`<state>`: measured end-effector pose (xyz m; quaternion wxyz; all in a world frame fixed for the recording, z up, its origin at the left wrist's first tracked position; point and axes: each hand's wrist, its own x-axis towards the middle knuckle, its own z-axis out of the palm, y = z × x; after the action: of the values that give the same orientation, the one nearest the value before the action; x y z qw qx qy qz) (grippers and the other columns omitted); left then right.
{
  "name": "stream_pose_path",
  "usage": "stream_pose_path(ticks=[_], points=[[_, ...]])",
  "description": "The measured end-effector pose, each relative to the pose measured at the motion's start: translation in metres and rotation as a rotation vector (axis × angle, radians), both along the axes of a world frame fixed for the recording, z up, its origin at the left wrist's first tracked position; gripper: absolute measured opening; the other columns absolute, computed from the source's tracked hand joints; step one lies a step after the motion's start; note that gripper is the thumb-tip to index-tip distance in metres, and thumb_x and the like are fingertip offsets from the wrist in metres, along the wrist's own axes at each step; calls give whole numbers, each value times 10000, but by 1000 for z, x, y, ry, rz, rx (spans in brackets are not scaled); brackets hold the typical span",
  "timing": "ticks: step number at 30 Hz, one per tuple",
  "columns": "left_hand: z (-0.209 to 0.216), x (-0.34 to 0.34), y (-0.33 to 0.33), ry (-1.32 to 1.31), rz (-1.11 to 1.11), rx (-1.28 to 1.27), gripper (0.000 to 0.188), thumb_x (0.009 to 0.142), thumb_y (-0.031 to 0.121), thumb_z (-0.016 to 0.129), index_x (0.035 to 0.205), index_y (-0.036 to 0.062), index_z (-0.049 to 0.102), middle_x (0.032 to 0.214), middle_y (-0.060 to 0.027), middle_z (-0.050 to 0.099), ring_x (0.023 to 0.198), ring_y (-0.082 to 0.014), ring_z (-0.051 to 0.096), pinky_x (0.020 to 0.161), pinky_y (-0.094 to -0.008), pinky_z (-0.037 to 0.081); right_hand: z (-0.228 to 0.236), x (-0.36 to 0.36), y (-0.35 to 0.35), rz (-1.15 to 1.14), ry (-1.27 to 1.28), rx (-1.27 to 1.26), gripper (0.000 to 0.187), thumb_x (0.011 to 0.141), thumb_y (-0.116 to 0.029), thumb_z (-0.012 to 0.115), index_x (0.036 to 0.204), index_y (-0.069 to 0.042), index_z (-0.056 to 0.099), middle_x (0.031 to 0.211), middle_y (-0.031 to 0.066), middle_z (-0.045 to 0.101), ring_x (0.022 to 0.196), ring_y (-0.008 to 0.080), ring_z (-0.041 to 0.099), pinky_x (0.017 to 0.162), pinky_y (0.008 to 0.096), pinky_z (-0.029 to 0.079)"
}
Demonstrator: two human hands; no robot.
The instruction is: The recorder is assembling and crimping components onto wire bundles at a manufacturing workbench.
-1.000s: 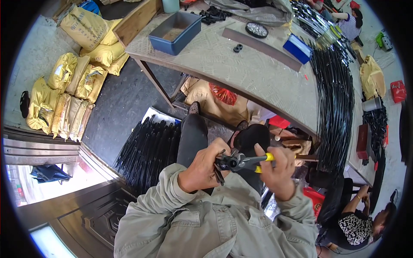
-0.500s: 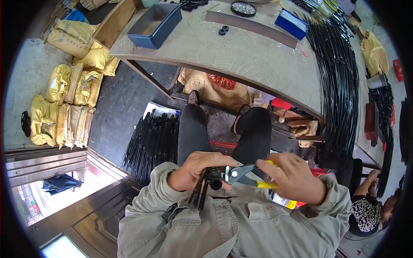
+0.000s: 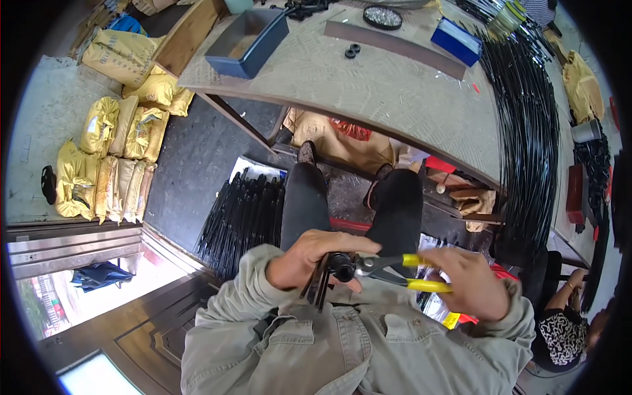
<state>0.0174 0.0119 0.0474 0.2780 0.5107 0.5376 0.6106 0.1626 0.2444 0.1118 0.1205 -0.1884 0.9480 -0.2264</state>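
Gripping black tube (image 3: 338, 260) in left hand (image 3: 304, 258), apparently to present round end (image 3: 343, 271) to pliers (image 3: 370, 263), gripped by yellow handles (image 3: 428, 285) in right hand (image 3: 473, 280).

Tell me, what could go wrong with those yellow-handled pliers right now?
Two risks, as I judge it. The left hand has fingers close to the jaws of the yellow-handled pliers, so a slip might pinch them. Also, the black round-ended piece is held up near the lap, not braced on the table, so it could twist or drop if the grip loosens.
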Motion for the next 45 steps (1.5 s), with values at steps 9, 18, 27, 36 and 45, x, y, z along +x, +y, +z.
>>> stream_pose_path(ticks=[9,18,27,36,45], points=[[-10,-6,-1,57,56,6,531,597,163,804,1054,21,574,934,-121,630,751,-240,626,659,-293,485,-2,-13,-2,-149,-176,-351,459,634,-131,706,1069,-77,571,1021,116,541,808,272,559,702,371,454],[-7,10,3,-37,324,-52,540,610,286,807,1017,2,595,883,-111,623,747,-196,613,673,-257,456,-49,-21,-12,-231,373,-27,367,605,-199,708,935,-62,621,941,109,531,795,267,549,658,348,446],[-22,10,-10,-190,359,-21,715,603,209,812,1185,20,443,892,-98,593,746,-165,581,674,-271,459,-125,-23,-43,-286,342,-370,327,620,-141,682,929,-55,622,917,114,555,720,272,559,604,348,446],[-9,-6,-19,-41,443,-192,794,741,-39,611,1353,15,107,794,-79,547,777,-152,559,720,-273,445,-67,-62,-42,-310,709,6,242,773,-151,586,1002,-78,617,1089,108,546,975,234,557,920,420,376],[3,-7,-26,78,397,-268,816,779,-24,581,1370,3,20,766,-89,540,751,-168,594,841,-339,461,-53,-59,-31,-195,1114,821,398,836,-301,509,1233,-281,488,1372,-64,297,1286,147,277,1048,595,77]])
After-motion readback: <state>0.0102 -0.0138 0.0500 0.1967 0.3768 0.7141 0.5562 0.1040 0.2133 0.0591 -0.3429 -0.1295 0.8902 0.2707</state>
